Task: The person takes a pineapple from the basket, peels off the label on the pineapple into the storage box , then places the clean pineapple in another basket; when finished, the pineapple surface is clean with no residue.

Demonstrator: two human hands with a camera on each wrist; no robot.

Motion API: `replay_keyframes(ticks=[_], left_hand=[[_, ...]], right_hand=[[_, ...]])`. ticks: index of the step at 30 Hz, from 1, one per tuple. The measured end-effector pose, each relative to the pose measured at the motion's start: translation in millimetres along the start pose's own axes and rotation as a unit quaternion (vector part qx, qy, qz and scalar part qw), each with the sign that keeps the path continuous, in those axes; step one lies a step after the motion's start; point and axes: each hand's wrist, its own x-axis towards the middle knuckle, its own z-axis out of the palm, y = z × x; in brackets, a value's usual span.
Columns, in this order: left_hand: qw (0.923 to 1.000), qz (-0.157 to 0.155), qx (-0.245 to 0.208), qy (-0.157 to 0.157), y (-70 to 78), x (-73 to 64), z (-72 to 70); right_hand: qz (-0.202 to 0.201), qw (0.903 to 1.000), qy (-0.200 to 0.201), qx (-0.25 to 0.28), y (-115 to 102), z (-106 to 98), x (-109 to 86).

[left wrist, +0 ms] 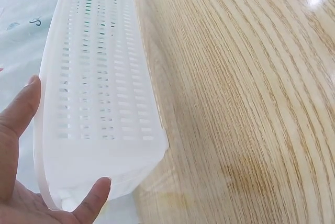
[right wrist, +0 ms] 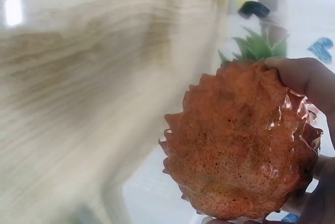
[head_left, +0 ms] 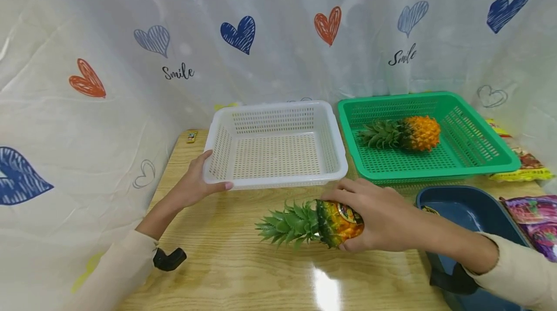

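My right hand (head_left: 374, 214) grips a pineapple (head_left: 337, 224) by its orange body, in front of the white basket. Its green leaf crown (head_left: 291, 224) points left in the head view, and a round label shows on its side. The right wrist view has the spiky base of the pineapple (right wrist: 241, 145) up close, with fingers and thumb curled around it. At the left front corner of the white plastic basket (head_left: 274, 183), my left hand (head_left: 197, 180) holds the rim. In the left wrist view the thumb and fingers bracket that corner of the basket (left wrist: 104, 156).
A green basket (head_left: 435, 173) at the back right has another pineapple (head_left: 419, 134) lying in it. In front of it stands a dark blue bin (head_left: 470, 192). Colourful packets (head_left: 535, 219) lie at the right edge, and a small yellow packet (head_left: 192, 137) sits far left on the wooden table (head_left: 226, 262).
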Motion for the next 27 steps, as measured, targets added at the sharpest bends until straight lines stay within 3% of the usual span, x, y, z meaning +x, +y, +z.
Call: replay_keyframes(ticks=[9, 18, 27], left_hand=[[1.0000, 0.001, 0.002, -0.002, 1.7, -0.3, 0.0], [0.9999, -0.011, 0.002, -0.002, 2.0, -1.5, -0.1], [0.9994, -0.029, 0.016, -0.001, 2.8, -2.8, -0.8]], right_hand=[[0.010, 0.9999, 0.001, 0.003, 11, 29, -2.0], [0.012, 0.9991, 0.040, -0.010, 21, 59, 6.4], [0.047, 0.9980, 0.043, -0.001, 26, 72, 17.6]])
